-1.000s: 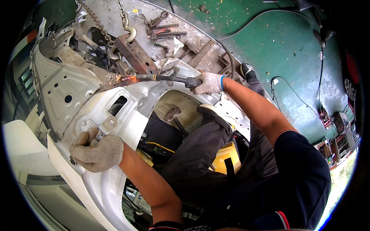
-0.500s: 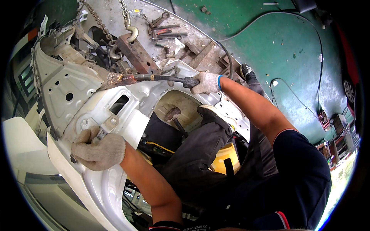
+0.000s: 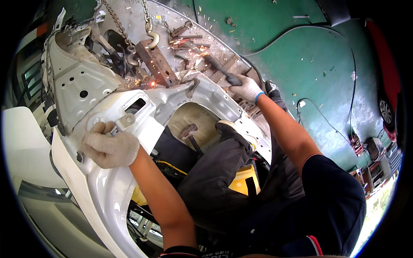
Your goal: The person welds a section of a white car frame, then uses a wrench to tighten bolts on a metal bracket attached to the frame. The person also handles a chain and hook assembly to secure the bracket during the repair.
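My right hand (image 3: pixel 246 89), in a pale work glove with a blue cuff, grips a long dark tool (image 3: pixel 221 70) by its black handle. The tool's far end is blurred among flying sparks, above the near edge of the concrete strip. A small spot of metal (image 3: pixel 152 84) glows orange beside a rusty steel block (image 3: pixel 157 64). My left hand (image 3: pixel 111 148), gloved too, has its fingers curled at the white car body panel (image 3: pixel 148 122), below a bracket with a round hole. Whatever those fingers may hold is hidden.
A chain hook (image 3: pixel 153 39) hangs at the rusty block. A hammer (image 3: pixel 189 131) stands in the opening between panel and my leg. Loose tools (image 3: pixel 185 41) lie on the concrete. A black cable (image 3: pixel 301 27) crosses the green floor. A red car (image 3: pixel 383 81) is at the right.
My right hand has lifted the tool away from the hot metal, up and to the right. Sparks now scatter around. My left hand has shifted slightly upward in the picture.
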{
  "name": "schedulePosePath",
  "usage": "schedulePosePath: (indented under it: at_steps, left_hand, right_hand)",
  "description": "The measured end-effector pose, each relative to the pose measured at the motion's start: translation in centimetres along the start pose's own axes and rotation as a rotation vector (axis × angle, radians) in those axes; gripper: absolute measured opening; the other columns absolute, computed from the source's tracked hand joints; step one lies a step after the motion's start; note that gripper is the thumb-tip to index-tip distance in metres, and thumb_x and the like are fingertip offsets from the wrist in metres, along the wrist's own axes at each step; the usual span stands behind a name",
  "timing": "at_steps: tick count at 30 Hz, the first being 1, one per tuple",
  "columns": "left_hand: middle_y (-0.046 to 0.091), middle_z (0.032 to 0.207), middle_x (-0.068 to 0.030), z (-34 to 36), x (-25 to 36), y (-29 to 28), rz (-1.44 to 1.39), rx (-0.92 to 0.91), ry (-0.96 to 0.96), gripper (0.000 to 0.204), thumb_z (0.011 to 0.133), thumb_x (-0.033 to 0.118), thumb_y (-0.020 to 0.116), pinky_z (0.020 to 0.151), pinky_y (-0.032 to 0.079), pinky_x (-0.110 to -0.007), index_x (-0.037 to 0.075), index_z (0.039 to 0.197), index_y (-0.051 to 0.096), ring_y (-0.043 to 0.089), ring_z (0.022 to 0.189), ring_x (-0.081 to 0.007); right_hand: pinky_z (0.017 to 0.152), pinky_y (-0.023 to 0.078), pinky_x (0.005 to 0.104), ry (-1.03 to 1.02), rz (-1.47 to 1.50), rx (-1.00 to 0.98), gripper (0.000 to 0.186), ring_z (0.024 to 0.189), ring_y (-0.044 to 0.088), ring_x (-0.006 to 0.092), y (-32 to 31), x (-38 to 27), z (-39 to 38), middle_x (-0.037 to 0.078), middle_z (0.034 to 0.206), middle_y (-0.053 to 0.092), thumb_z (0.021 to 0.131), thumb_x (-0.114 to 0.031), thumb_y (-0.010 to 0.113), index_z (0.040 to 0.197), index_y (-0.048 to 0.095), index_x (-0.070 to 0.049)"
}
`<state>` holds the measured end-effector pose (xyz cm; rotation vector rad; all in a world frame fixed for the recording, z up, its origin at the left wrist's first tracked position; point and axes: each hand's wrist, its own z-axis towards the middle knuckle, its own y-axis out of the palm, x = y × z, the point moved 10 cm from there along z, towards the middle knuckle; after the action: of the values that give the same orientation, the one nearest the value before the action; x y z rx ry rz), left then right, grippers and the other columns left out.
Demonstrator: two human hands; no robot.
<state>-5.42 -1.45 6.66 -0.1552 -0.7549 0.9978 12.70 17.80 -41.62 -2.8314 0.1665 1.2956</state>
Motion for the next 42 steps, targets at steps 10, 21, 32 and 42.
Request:
schedulePosePath:
  at_steps: [10,21,32,42]
  left_hand:
    - [0.068,0.07,-0.0006,0.7,2.7,0.6,0.321,-0.274,0.341,0.04,0.105,0.023,0.051,0.082,0.047,-0.039,0.011,0.072,0.069,0.058,0.079,-0.0233]
    - [0.073,0.07,-0.0007,1.1,0.8,0.8,0.212,-0.366,0.3,0.033,0.106,0.025,0.061,0.09,0.048,-0.038,0.01,0.08,0.074,0.062,0.068,-0.0222]
    - [0.072,0.109,-0.0159,-1.3,1.9,0.6,0.387,-0.281,0.79,0.022,0.108,0.019,0.063,0.085,0.055,-0.044,0.0,0.114,0.073,0.067,0.097,-0.036]
    - [0.063,0.146,-0.0271,-5.3,2.0,-7.0,0.233,-0.385,0.412,0.052,0.111,0.031,0.048,0.111,0.048,-0.049,-0.009,0.137,0.067,0.065,0.125,-0.0433]
  right_hand:
    - [0.081,0.059,0.0317,0.159,0.043,0.158,0.038,0.083,0.068,0.0118,-13.7,12.1,-8.0,0.003,0.097,0.077,0.082,-0.019,0.085,0.115,0.074,-0.004]
    - [0.08,0.056,0.0349,0.163,-0.287,0.031,0.039,0.083,0.062,0.0147,-17.5,11.6,-14.4,0.003,0.09,0.069,0.08,-0.021,0.085,0.114,0.071,-0.007]
    - [0.095,0.058,0.0403,0.101,-0.463,0.089,0.055,0.1,0.074,0.0281,-19.3,7.9,-11.0,0.014,0.108,0.079,0.077,-0.029,0.085,0.127,0.073,-0.009]
    - [0.094,0.06,0.0429,-0.134,-0.82,-0.276,0.054,0.103,0.076,0.0313,-11.5,6.5,-0.8,0.016,0.115,0.079,0.08,-0.029,0.084,0.131,0.072,-0.016]
